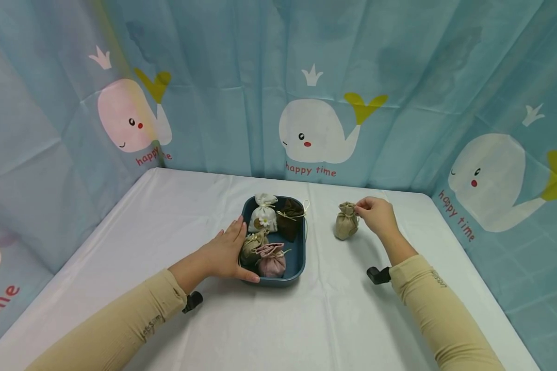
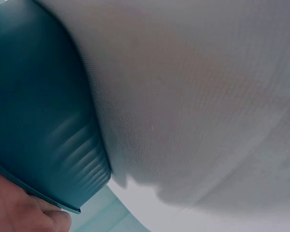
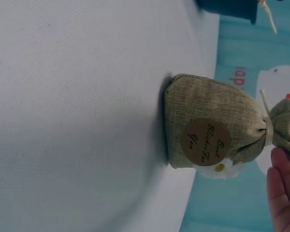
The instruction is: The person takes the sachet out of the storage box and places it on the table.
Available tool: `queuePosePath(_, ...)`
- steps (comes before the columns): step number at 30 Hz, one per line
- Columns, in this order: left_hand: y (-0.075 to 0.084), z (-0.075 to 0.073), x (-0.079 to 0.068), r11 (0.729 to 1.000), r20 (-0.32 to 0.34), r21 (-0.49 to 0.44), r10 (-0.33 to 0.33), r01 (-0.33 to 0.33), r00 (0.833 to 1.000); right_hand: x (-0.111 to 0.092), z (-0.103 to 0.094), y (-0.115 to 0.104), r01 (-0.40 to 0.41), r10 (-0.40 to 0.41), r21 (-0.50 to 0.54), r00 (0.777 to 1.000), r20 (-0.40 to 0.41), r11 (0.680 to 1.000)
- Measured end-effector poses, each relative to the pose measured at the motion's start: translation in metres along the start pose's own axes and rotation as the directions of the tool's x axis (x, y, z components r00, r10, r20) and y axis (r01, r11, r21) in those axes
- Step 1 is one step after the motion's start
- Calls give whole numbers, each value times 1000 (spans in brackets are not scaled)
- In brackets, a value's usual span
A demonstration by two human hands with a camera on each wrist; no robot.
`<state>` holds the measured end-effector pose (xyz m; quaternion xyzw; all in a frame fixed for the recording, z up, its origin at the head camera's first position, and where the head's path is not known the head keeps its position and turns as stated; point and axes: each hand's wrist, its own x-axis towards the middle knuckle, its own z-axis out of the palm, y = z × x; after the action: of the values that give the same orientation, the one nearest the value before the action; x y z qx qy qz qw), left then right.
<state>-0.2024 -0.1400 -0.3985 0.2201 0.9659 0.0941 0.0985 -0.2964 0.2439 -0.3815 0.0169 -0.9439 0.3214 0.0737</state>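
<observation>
While the left hand lies with extended fingers along the left edge of the blue tub, thumb at its near-left corner, probably to steady it, the pink pouch sits by the near edge, an olive pouch behind. Beyond the right edge, the right hand pinches the tan pouch by its neck, likely the easiest hold, base seemingly on the tablecloth. White and brown pouches occupy the far corners.

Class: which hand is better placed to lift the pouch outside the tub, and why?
Probably the right hand: it holds the pouch near its top, while the left hand rests against the tub.
</observation>
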Motion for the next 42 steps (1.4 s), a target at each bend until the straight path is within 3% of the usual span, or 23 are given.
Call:
queuePosePath(19, -1, 1, 0, 1000, 9, 1, 1, -1, 1000, 2, -11, 1, 4, -4, 3, 997, 73, 1000)
queuePosePath(28, -1, 2, 1, 1000, 12, 15, -5, 5, 1000, 3, -15, 0, 26, -27, 37, 999, 42, 999)
queuePosePath(36, -1, 2, 1, 1000, 6, 17, 0, 0, 1000, 3, -19, -18, 69, -70, 56, 997, 19, 996)
queuePosePath(42, 0, 0, 0, 1000, 8, 2, -4, 4, 1000, -1, -16, -38, 104, -110, 127, 993, 35, 986)
